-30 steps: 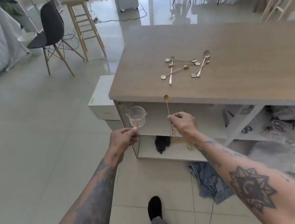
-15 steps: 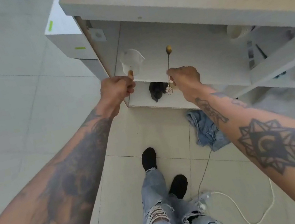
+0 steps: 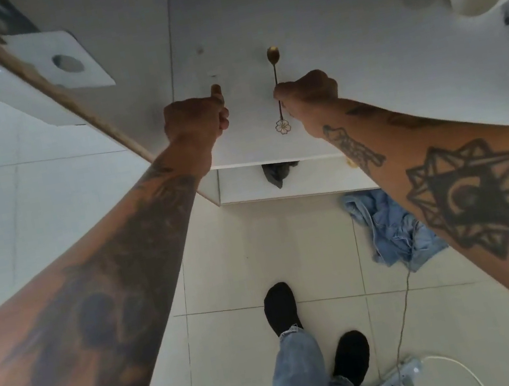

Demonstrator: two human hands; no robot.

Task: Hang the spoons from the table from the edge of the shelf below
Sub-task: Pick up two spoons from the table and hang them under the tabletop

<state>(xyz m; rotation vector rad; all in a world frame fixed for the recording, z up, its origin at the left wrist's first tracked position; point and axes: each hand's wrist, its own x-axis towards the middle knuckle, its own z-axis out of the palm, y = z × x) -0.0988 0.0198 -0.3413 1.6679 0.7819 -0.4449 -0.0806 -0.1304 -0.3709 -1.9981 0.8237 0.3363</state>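
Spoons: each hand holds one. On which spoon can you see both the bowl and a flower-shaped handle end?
The spoon in the right hand. The left hand hides its spoon except a short gold tip.

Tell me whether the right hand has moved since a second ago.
Yes. The right hand, gripping the gold spoon, has gone forward from in front of the shelf edge to over its surface.
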